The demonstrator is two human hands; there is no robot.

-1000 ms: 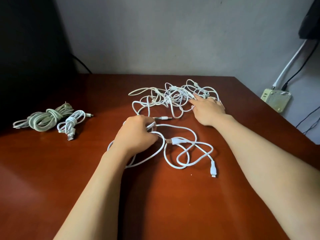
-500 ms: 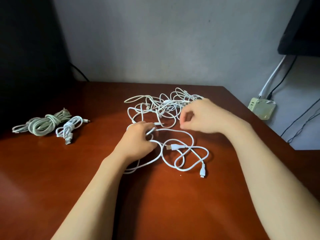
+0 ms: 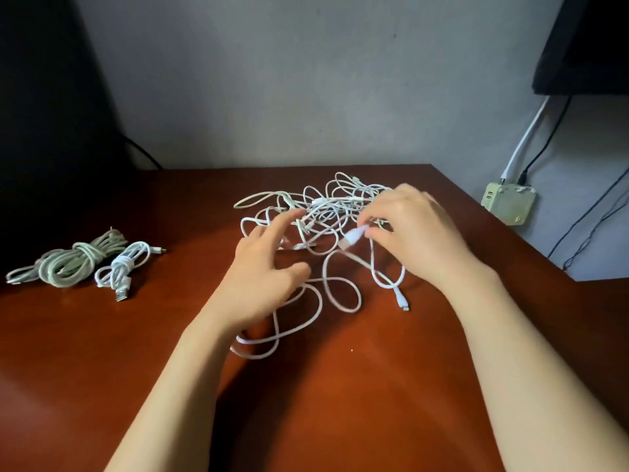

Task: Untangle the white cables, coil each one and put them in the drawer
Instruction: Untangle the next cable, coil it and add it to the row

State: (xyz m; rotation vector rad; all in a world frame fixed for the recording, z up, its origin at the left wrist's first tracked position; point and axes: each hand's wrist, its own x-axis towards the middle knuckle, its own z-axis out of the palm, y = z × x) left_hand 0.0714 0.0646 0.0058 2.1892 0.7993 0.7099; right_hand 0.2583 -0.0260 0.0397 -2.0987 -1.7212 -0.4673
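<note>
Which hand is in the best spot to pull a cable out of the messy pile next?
Probably the right hand: it pinches a white USB plug at the near edge of the tangle. The left hand is open above the cables, holding nothing; it could steady them instead.

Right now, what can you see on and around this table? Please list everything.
tangled cables: several, white, far middle of the table
loose cable: one, white, looped on the table by the hands
plug: one, white, raised above the table
grey coil: one, greyish, left side of the table
white coil: one, white, right beside the grey coil
table: one, reddish-brown
wall box: one, cream, on the wall at the right
white cord: one, rising from the wall box
black cords: a few, on the right wall
left hand: fingers spread over the cables
right hand: fingers pinching the plug
</note>
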